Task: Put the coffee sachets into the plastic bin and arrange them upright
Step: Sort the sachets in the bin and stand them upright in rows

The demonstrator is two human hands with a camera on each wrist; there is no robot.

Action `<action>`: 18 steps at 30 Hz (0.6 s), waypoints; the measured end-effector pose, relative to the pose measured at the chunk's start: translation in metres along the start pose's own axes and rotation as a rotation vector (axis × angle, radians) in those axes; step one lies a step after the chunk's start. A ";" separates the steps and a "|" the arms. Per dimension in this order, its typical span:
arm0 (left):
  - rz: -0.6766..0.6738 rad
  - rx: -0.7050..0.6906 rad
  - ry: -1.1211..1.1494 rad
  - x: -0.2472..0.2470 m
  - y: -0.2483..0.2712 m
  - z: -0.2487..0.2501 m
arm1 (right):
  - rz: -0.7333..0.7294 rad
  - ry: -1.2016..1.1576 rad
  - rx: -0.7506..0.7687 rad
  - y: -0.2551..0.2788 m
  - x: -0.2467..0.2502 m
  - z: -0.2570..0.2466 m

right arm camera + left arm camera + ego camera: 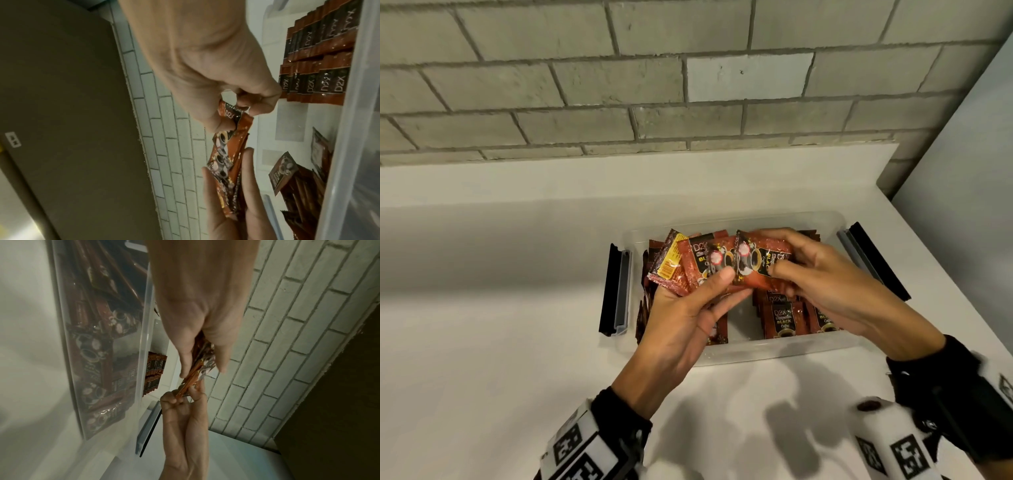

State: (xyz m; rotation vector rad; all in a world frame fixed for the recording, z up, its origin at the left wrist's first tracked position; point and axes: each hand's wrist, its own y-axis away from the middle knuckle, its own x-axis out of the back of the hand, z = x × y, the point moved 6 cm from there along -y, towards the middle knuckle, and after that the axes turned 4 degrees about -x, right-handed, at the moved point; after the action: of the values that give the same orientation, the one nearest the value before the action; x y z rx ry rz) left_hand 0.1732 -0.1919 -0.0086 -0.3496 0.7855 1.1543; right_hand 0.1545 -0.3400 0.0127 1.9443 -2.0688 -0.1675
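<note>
Left hand (681, 308): grips a fanned stack of glossy red-brown foil coffee sachets (709, 263), printed "D2X BLACK Coffee". Right hand (822, 284): pinches the front sachet (760, 263). Beneath both hands: clear plastic bin (756, 353) on the white desk (500, 308). Right-wrist view shows upright rows (320, 65), possibly leaning.

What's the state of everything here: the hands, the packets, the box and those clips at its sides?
left hand: grips a fanned bunch of sachets
right hand: pinches one sachet
held sachets: above the bin, overlapping
row of sachets: upright in the bin, right side
sachets on the left: leaning, untidy
plastic bin: lidless, partly filled
latches: swung outward
</note>
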 end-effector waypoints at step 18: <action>0.058 0.121 0.055 0.006 -0.004 -0.005 | -0.011 0.021 0.014 -0.007 0.022 -0.007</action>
State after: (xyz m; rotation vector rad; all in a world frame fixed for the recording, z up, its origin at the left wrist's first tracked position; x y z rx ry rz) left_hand 0.1764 -0.1925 -0.0164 -0.2609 0.9146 1.1493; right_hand 0.1624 -0.3612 0.0207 1.9571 -2.0518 -0.1353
